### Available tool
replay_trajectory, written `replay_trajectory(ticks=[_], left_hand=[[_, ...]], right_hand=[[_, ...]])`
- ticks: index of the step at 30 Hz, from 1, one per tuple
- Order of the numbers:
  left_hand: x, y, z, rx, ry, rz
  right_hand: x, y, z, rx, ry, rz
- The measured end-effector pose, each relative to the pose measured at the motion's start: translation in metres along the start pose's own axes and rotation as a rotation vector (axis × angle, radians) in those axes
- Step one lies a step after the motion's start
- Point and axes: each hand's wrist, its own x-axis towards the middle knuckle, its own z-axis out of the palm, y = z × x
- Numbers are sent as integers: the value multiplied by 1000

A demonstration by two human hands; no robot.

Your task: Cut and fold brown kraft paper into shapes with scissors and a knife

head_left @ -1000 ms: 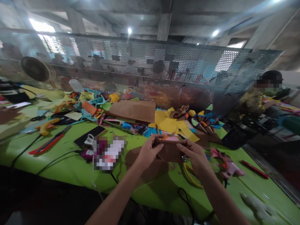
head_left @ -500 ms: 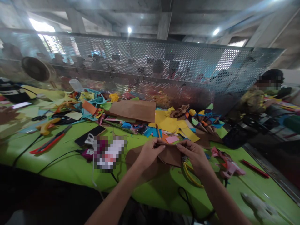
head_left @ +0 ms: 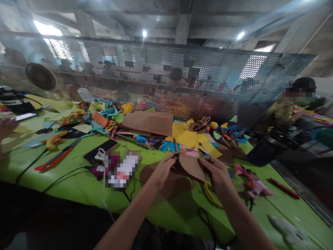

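A curved-edged piece of brown paper [head_left: 191, 166] is held up in front of me. My right hand [head_left: 215, 171] pinches its right side between thumb and fingers. At its left edge, my left hand [head_left: 165, 169] closes its fingertips on the paper; the exact grip is partly hidden. Beneath my hands a larger sheet of brown paper [head_left: 149, 177] lies on the green table [head_left: 156, 211]. A yellow-handled tool [head_left: 213, 196] rests just under my right wrist, partly covered. To the right lies a pink glue gun [head_left: 257, 185].
Coloured paper scraps [head_left: 184, 133] and a brown paper sheet [head_left: 148, 122] pile along the perforated metal screen [head_left: 145, 69]. On the left are a phone [head_left: 101, 151], a red cutter [head_left: 58, 158] and a yellow glue gun [head_left: 53, 140]. A co-worker [head_left: 291, 100] sits at far right.
The brown paper has turned in my hands: its folded edge faced me before, and now a flatter, curved face shows. My left fingers have shifted slightly; both hands stay in nearly the same place.
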Motion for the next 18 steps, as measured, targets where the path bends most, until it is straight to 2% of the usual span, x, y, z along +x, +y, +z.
replay_trajectory(ticks=[2, 4, 7, 13, 16, 18], left_hand=[[-1, 2, 2, -38, -68, -35], [-1, 2, 4, -56, -78, -52], [4, -5, 3, -84, -49, -24], [8, -11, 0, -18, 119, 35], [4, -8, 1, 38, 101, 21], [2, -7, 1, 56, 52, 10]], right_hand=[[-2, -1, 1, -21, -18, -1], [-4, -3, 4, -44, -46, -4], [-7, -6, 6, -35, -81, 21], [-8, -6, 4, -20, -74, -13], [-6, -4, 3, -71, -124, -12], [-4, -3, 3, -82, -108, -5]])
